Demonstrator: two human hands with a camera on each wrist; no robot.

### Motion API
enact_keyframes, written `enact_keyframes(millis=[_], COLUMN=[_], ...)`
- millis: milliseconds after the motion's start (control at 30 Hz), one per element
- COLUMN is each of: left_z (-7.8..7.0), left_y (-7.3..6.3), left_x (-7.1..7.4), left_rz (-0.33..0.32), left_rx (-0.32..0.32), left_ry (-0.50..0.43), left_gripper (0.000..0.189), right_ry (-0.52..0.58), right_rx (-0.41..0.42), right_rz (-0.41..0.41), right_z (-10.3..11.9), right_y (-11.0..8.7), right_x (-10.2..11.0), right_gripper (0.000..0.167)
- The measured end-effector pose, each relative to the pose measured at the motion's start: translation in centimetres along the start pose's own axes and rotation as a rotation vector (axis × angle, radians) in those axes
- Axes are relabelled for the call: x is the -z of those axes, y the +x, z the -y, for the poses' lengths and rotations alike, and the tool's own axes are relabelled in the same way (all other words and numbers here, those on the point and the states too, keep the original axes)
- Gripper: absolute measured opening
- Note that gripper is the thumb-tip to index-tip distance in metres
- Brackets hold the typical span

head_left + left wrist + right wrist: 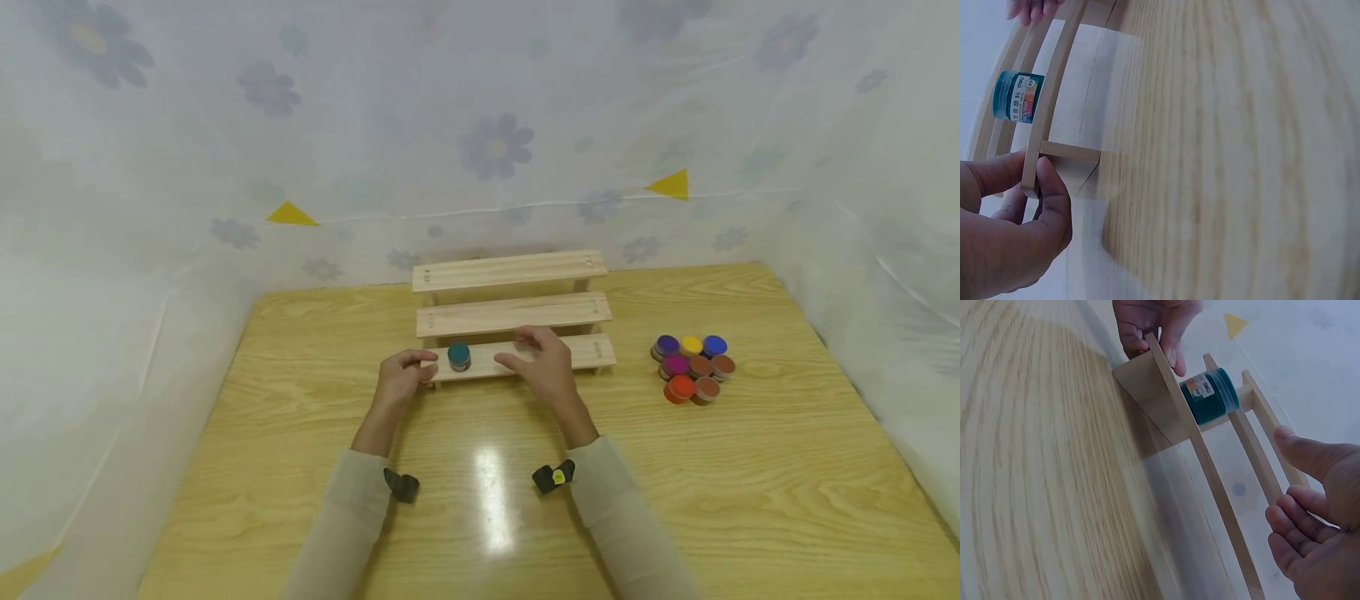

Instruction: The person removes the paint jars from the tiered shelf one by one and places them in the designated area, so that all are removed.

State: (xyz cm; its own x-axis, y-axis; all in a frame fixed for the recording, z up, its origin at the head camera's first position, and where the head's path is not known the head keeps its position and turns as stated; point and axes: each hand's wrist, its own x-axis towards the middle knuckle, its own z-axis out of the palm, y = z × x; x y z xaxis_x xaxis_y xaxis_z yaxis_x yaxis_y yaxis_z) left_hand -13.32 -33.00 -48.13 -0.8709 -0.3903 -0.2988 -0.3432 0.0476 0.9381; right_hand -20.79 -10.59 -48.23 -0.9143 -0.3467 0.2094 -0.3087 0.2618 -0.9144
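A three-tier wooden stand [517,315] is set at the back of the table. On its lowest step, toward the left, stands an upright teal paint jar [459,357] with a printed label, seen closer in the left wrist view [1019,97]. My left hand [400,379] pinches the left end of that lowest step between thumb and fingers. Right of the jar, my right hand [546,367] hovers over the same step, thumb and fingers apart and holding nothing. In the right wrist view its fingers are loosely bent beside the stand.
Right of the stand, several paint jars [699,367] in purple, yellow, blue, magenta, brown and red sit in a cluster on the wooden table [750,483]. A flowered white sheet [360,125] hangs behind, with yellow triangles [291,214] on it.
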Motion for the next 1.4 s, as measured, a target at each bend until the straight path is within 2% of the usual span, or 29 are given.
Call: enact_keyframes(millis=[267, 567, 967, 1000, 1400], left_z=[-0.2, -0.3, -0.5, -0.1, -0.2], left_y=[-0.2, -0.2, -0.3, 0.0, 0.1], left_x=[0.0, -0.1, -0.1, 0.0, 0.0], left_rz=[0.004, -0.007, -0.01, -0.015, -0.019], left_rx=[-0.013, -0.001, 0.005, -0.001, 0.01], left_ry=[0.024, -0.008, 0.013, 0.013, 0.022], left_gripper=[0.023, 0.024, 0.025, 0.024, 0.023], right_ry=[0.002, -0.003, -0.027, -0.026, -0.054], right_rx=[0.008, 0.05, 0.118, 0.123, 0.166], right_rz=[0.024, 0.027, 0.032, 0.03, 0.032], right_z=[0.4, 0.6, 1.4, 1.4, 1.4], right_y=[0.1, 0.0, -0.4, -0.4, -0.3], right_x=[-1.4, -3.3, -5.4, -5.5, -6.2], right_gripper=[0.052, 0.05, 0.044, 0.044, 0.039])
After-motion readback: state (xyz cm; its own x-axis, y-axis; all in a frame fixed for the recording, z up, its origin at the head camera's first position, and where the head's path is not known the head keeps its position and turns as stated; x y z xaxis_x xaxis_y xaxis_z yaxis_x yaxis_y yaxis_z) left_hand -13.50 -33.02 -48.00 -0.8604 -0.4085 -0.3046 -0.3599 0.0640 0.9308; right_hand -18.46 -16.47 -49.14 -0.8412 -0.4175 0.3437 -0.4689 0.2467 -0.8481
